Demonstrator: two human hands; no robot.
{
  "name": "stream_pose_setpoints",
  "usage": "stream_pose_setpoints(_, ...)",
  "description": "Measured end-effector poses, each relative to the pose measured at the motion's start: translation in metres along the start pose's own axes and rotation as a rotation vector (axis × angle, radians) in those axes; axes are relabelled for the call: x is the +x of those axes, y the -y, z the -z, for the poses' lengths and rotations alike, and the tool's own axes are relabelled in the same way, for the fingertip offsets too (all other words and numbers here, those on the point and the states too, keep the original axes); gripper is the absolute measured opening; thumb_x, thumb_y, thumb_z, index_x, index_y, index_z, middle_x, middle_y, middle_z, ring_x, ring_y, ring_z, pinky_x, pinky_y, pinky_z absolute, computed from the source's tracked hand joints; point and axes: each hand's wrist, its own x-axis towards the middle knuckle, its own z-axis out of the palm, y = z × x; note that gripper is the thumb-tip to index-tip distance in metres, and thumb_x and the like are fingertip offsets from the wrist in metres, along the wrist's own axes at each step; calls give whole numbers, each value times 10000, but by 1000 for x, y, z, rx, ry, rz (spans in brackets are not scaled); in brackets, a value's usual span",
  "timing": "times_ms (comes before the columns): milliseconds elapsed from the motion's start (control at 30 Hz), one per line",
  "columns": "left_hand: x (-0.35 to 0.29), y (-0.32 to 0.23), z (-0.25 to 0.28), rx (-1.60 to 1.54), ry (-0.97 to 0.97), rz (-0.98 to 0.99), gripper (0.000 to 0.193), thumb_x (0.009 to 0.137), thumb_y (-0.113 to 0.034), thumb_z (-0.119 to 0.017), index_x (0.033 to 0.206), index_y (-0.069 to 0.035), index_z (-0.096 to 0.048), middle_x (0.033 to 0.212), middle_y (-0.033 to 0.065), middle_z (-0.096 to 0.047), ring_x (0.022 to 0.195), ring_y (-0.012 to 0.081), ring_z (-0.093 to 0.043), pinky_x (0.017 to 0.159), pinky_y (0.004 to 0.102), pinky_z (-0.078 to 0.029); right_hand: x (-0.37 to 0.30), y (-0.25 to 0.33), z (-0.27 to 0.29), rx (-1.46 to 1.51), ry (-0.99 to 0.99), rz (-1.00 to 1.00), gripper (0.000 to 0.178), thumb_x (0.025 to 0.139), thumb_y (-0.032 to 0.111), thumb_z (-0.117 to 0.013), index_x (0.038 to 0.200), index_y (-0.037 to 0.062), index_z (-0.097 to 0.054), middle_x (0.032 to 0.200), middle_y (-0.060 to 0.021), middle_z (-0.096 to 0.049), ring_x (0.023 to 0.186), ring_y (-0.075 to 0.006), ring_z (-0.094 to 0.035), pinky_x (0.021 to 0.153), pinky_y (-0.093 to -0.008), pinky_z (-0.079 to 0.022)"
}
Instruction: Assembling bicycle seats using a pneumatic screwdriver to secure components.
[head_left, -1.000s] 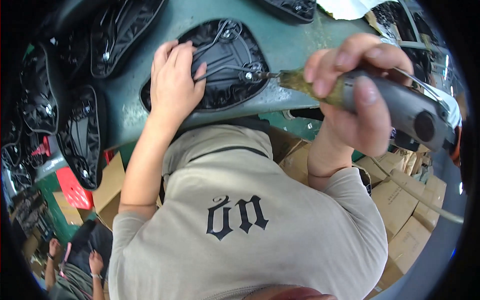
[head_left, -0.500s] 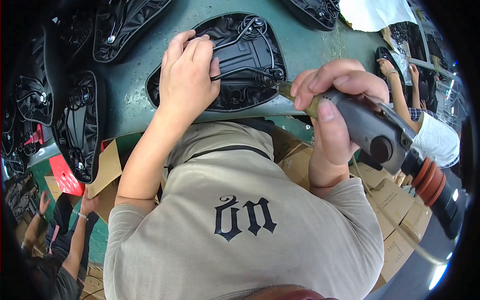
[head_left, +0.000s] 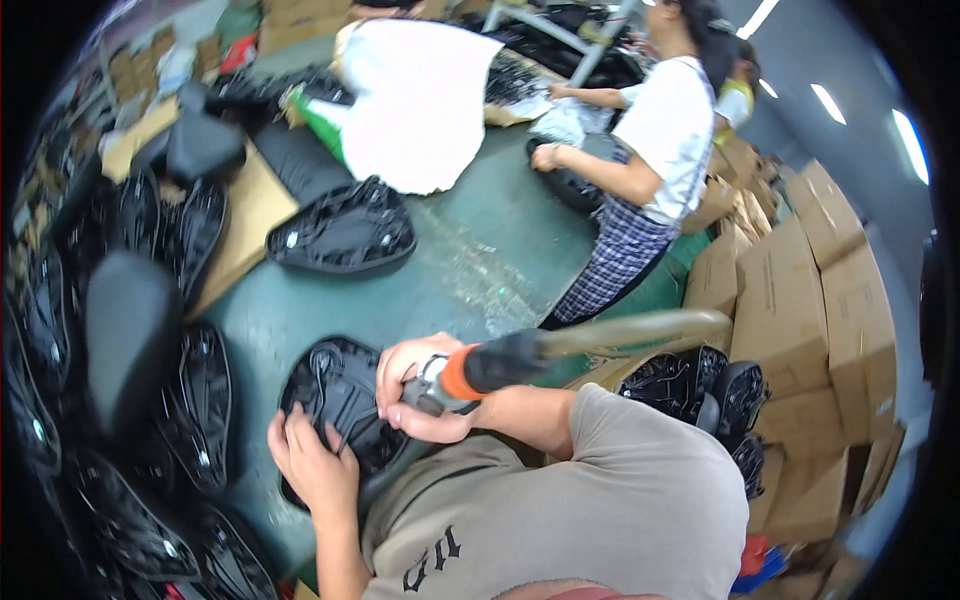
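Observation:
A black bicycle saddle (head_left: 347,375) lies upside down at the near edge of the bench, its bent metal rails and padded rim showing. My left hand (head_left: 315,462) grips its left near side, fingers curled over the edge and touching a rail. My right hand (head_left: 425,392) is wrapped round a hand-held power driver (head_left: 500,362) above the saddle's right side. The driver has a grey body, an orange ring and a black rear end with a hose (head_left: 640,328). Its tip is hidden by my hand, so contact with the saddle cannot be made out.
Several upturned saddles (head_left: 205,410) crowd the left; another saddle (head_left: 345,228) lies farther off on the green bench (head_left: 470,260). A white sheet (head_left: 415,110) covers part of the far side. A co-worker (head_left: 665,140) handles a saddle at right. Cardboard boxes (head_left: 790,310) are stacked there.
The head view has swung up and to the right, showing more of the bench and the co-worker. My right hand has brought the driver in over the saddle; my left hand stays on it.

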Motion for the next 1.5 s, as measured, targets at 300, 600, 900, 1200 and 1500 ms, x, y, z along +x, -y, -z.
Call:
stream_pose_setpoints(300,-15,2,-3,31,20,-21,432,773,42,-635,1199,101,-591,1197,242,-632,1283,442,-516,1112,529,-413,-10,23,-4,19,98,-55,273,843,-14,-687,1103,24,-613,1027,-105,-672,830,-145,-655,722,-280,-530)
stream_pose_setpoints(600,-37,-28,-3,215,-43,-84,419,721,73,-603,1138,86,-575,1151,227,-615,1243,422,-537,1044,513,-436,-19,65,-14,-66,-24,-9,264,830,1,-701,1077,23,-611,968,-62,-671,856,-142,-660,768,-310,-543)
stream_pose_setpoints(900,-105,23,64,-9,139,315,589,657,133,-543,1238,38,-568,1107,191,-611,989,383,-616,900,455,-506,-7,60,25,78,-167,-22,215,826,-15,-695,1021,38,-623,913,-46,-665,796,-102,-639,706,-277,-532)
stream_pose_setpoints(1200,-260,18,109,-416,-199,963,504,766,125,-540,1250,-8,-585,1039,66,-630,939,190,-612,829,284,-493,-3,-94,48,-74,-78,-121,350,831,-109,-632,1132,67,-605,1022,-103,-638,898,-178,-626,740,-289,-545)
stream_pose_setpoints(1500,-468,-11,74,-438,-1163,1987,121,876,-1,-549,948,26,-642,995,135,-706,904,228,-669,797,354,-525,13,-95,46,182,160,-140,318,919,-32,-558,1237,-17,-554,1007,-174,-646,717,-210,-595,687,-396,-522)
